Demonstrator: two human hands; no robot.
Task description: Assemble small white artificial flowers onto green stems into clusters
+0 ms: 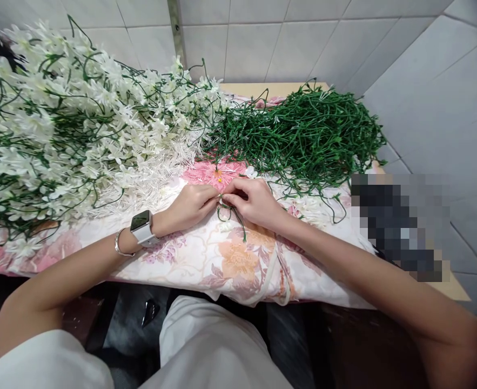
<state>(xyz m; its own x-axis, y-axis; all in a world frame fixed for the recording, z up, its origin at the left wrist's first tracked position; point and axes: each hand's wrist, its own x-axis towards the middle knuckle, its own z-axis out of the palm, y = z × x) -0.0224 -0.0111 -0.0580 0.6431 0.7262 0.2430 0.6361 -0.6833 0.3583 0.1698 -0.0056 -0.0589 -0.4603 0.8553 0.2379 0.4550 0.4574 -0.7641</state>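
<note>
My left hand [195,205] and my right hand [256,202] meet at the middle of the cloth, fingertips pinched together. Between them is a thin green artificial flower stem [240,219], whose curled ends hang below my fingers. Its small pale part at the fingertips is mostly hidden. Just under the hands shows a small white petal piece [225,227]. A large heap of white artificial flowers [112,116] on green stems spreads to the left. Beyond my right hand lies a tangled pile of bare green plastic stems [315,135].
A floral-print cloth [173,270] covers the table. Many thin white pieces [153,173] lie along the front of the flower heap. At the right edge is a dark, pixelated object [396,227]. Tiled walls [282,43] stand behind and to the right.
</note>
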